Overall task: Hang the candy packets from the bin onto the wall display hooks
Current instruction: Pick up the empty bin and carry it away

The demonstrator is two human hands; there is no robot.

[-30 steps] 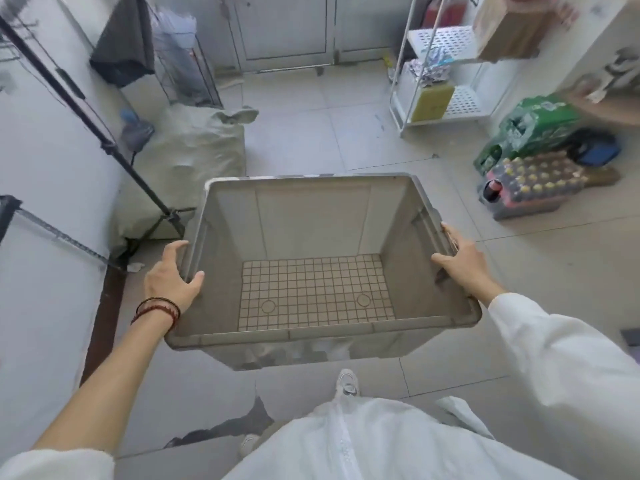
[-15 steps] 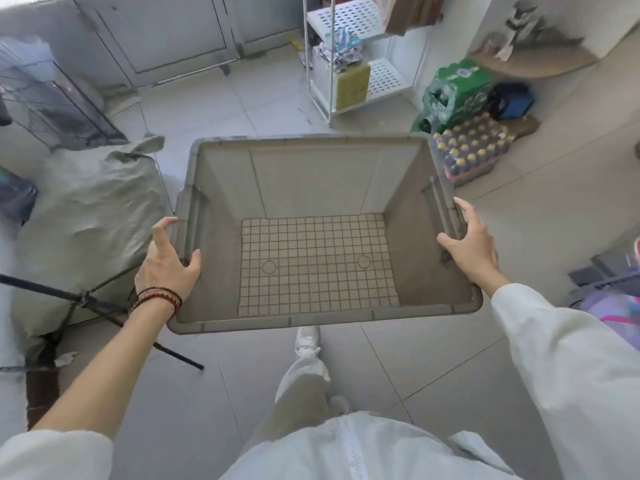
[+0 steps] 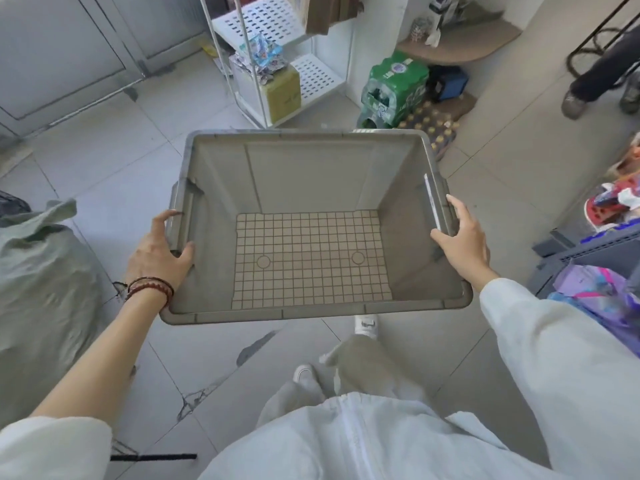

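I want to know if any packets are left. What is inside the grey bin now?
Nothing: inside the bin only its bare grid floor shows, no packets. The left hand and right hand hold its two sides. The floor tiles directly under the bin are hidden.

I can't read any text from here. The green bottle pack (image 3: 394, 85) carries a round logo and white lettering, but it is too blurred to make out. The yellow box (image 3: 282, 93) on the shelf has faint marks, perhaps print, equally unreadable.
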